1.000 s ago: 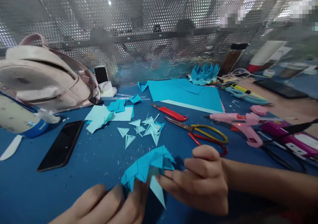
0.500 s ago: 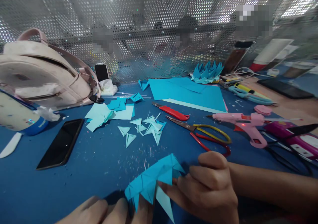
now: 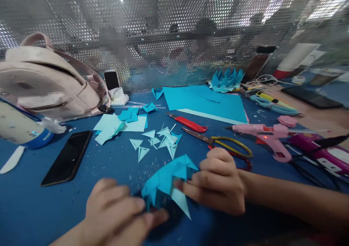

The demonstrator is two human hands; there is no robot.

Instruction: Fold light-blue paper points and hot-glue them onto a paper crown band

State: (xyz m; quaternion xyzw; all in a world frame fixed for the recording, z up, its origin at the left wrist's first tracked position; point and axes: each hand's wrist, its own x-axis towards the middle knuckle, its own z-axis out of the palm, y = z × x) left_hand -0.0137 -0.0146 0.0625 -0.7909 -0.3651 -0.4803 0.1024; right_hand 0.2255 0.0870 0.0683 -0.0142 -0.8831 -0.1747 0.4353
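A chain of folded blue paper pieces (image 3: 167, 180) is held just above the blue table (image 3: 81, 198) near its front edge. My left hand (image 3: 120, 213) pinches the chain's lower left end with curled fingers. My right hand (image 3: 218, 182) grips its right end, and a pale blue triangular piece (image 3: 180, 200) sticks down between the two hands. Several loose folded triangles (image 3: 160, 142) lie on the table behind.
Scissors (image 3: 223, 146), a red utility knife (image 3: 188, 123) and a pink glue gun (image 3: 265, 135) lie to the right. A black phone (image 3: 68, 158) and a pale bag (image 3: 46, 82) are on the left. Blue paper sheets (image 3: 204, 100) and a folded paper crown (image 3: 226, 80) sit before the perforated metal screen.
Both hands have come up into view and moved farther from me with the paper chain. My left hand's fingers have curled tighter over the chain's left end.
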